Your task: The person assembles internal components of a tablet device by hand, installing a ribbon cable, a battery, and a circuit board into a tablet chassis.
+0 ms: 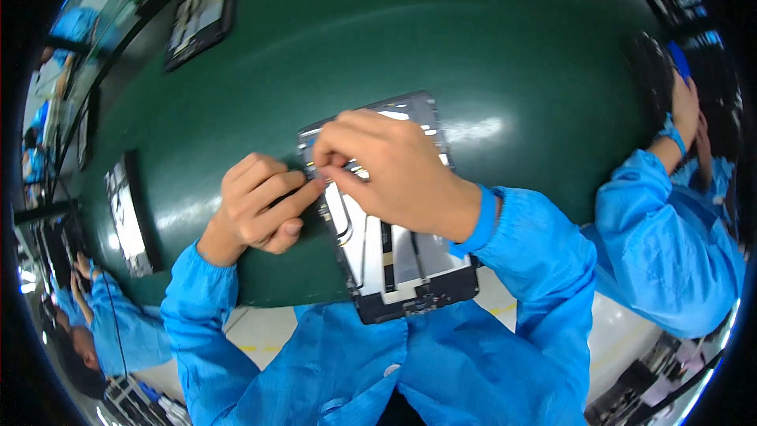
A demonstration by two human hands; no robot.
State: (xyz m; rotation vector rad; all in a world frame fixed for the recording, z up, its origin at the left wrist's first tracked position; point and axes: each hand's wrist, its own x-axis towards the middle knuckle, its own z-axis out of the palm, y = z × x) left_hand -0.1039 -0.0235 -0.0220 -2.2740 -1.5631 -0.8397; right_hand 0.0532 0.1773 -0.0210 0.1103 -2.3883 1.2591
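The opened tablet (369, 244) lies at the near edge of the desk (536, 71), presumably for close reach, right hand (394, 167) pinched, left hand (259, 201) curled, any grasp hidden

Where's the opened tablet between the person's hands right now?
In the head view, the tablet is near the centre, its lower end at the green table's near edge; the right hand covers part of it, the left hand is at its left side.

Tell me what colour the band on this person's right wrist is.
Bright blue: the wristband shows in the head view, the only one here.
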